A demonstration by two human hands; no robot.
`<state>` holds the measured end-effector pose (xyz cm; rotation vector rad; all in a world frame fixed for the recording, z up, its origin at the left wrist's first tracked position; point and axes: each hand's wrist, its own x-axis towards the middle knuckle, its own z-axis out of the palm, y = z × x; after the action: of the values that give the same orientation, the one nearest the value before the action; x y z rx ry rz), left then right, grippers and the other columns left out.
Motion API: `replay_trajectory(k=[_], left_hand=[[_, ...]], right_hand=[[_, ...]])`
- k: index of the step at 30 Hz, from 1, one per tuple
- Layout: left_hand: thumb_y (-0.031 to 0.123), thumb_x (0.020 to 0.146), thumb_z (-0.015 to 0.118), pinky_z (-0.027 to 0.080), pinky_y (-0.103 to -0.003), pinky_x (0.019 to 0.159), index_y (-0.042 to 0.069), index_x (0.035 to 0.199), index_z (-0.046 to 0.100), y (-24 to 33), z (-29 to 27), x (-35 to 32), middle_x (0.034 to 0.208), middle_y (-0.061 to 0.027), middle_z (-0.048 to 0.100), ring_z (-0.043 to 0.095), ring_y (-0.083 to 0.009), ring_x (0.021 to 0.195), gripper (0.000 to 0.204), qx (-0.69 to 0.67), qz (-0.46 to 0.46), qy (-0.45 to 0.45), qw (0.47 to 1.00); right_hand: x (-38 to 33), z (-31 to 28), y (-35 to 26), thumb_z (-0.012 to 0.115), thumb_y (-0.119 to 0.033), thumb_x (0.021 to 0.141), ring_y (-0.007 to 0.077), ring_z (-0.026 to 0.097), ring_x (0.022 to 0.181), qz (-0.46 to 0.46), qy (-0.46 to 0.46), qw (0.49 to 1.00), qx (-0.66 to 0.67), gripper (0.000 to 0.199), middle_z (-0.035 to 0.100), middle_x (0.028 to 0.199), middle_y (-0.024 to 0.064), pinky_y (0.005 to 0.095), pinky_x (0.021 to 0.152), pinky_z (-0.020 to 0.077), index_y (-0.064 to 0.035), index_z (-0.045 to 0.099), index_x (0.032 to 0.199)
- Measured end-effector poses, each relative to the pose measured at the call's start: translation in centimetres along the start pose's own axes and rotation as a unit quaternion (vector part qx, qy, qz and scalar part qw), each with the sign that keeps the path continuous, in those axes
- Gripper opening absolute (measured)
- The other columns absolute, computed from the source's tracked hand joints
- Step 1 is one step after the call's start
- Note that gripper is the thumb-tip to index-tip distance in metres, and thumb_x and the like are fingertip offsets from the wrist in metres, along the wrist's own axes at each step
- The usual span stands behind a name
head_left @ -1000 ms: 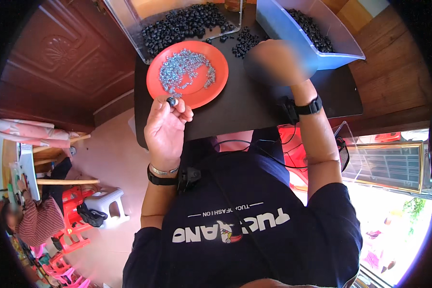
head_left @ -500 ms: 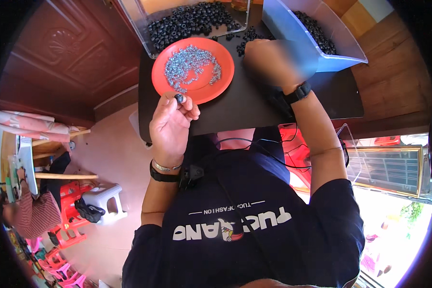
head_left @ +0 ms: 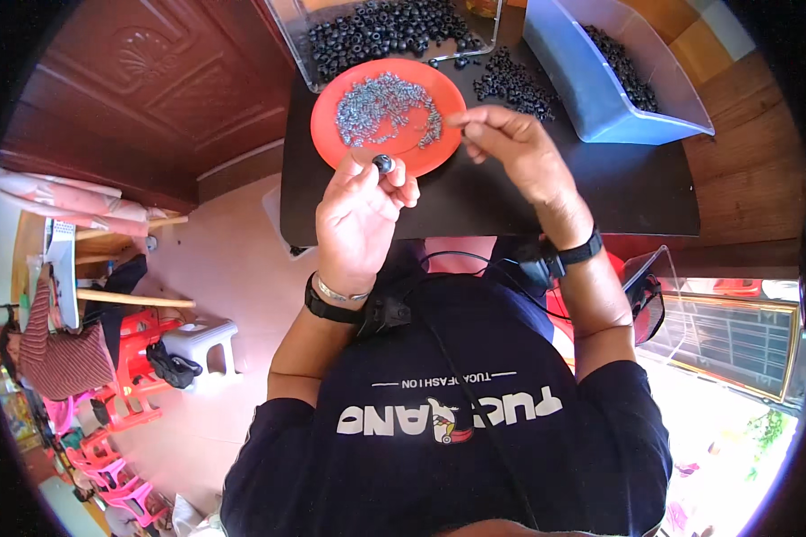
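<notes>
My left hand (head_left: 363, 201) is turned palm up at the near edge of the orange-red plate (head_left: 330, 143), a small round black plastic piece (head_left: 383, 164) pinched between thumb and fingers. Many tiny silvery metal parts (head_left: 367, 107) lie heaped on the plate. By the plate's right rim, my right hand (head_left: 524, 152) has thumb and index finger brought together. Whatever may be between those fingertips is too small to make out. Beyond this hand a loose pile of small black parts (head_left: 513, 85) lies on the dark table (head_left: 501, 201).
A clear bin (head_left: 300, 49) of round black pieces stands behind the plate. To the right is a translucent blue bin (head_left: 591, 98) holding smaller black parts. A cable (head_left: 457, 255) hangs below the table edge. Someone in a striped top (head_left: 67, 358) is at far left, near stools (head_left: 201, 345).
My right hand has come from the pile of small black parts to the plate's right rim. The left hand keeps its black piece. The whole view has shifted slightly.
</notes>
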<state>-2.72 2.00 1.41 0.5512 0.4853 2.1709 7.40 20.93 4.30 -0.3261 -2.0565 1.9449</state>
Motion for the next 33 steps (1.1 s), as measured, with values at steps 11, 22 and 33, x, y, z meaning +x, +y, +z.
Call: replay_trajectory(k=[11,22,33], left_hand=[[0.017,0.095,0.049,0.044,-0.032,0.076,0.005,0.099,0.052,-1.1,0.1,0.2,0.09,-0.0079,0.057,0.056,-0.0193,0.082,0.013,0.052,-0.016,0.005,0.999],[0.013,0.094,0.049,0.045,-0.03,0.075,0.006,0.094,0.052,-1.3,0.0,0.4,0.088,-0.0065,0.06,0.057,-0.0158,0.081,0.007,0.097,-0.024,0.04,0.994],[0.024,0.096,0.043,0.044,-0.028,0.072,0.001,0.106,0.054,-1.1,-0.4,-0.3,0.085,-0.0071,0.059,0.058,-0.0169,0.075,0.027,0.208,-0.096,0.01,0.973]], right_hand=[[-1.9,4.7,-2.0,0.062,0.002,0.086,0.009,0.06,0.087,-0.122,-0.009,0.992,-0.01,0.021,0.063,0.095,0.0035,0.0233,0.076,0.0498,0.0003,0.062,0.107],[-1.6,5.4,-2.3,0.066,-0.001,0.074,0.0305,0.064,0.077,-0.264,0.044,0.92,-0.286,0.024,0.063,0.084,0.0118,0.0372,0.068,0.053,-0.0046,0.065,0.098],[-0.9,3.5,-2.1,0.063,0.002,0.074,0.0283,0.064,0.081,-0.28,-0.071,0.909,-0.3,0.025,0.062,0.09,0.0109,0.0341,0.07,0.0521,-0.0018,0.065,0.099]])
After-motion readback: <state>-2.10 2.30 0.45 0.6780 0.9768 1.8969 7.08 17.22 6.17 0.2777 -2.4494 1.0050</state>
